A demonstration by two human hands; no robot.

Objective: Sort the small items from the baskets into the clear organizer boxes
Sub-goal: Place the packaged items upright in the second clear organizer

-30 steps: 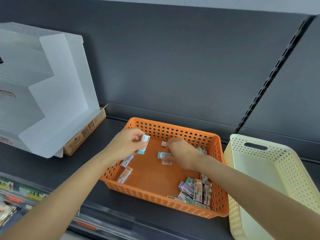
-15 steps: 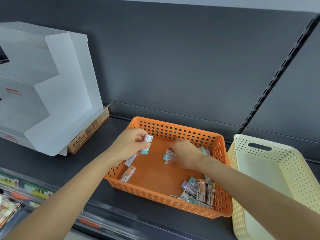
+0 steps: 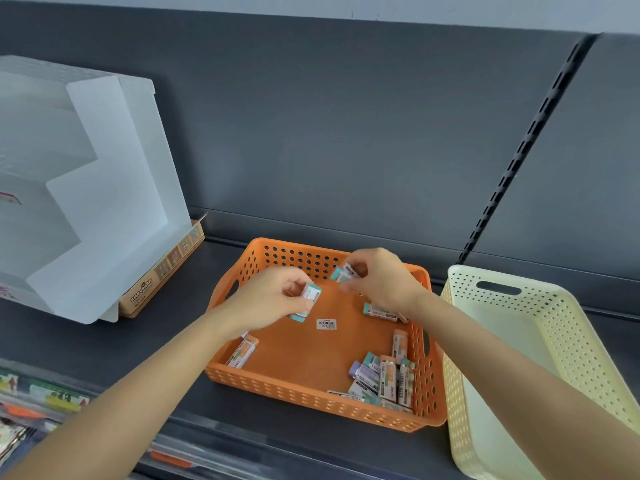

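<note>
Nearest, a heap of small boxed erasers (image 3: pixel 384 379) lies in the front right corner of the orange basket (image 3: pixel 311 401), well apart from both hands. A single eraser (image 3: pixel 242 351) lies by the front left wall. Farther in, above the basket floor, the left hand (image 3: pixel 273 299) pinches a teal-ended eraser (image 3: pixel 306 301). Just beyond, the right hand (image 3: pixel 381 275) pinches another eraser (image 3: pixel 343 273). A cream basket (image 3: pixel 571 337) stands to the right; the clear organizer box (image 3: pixel 86 188) sits far left.
</note>
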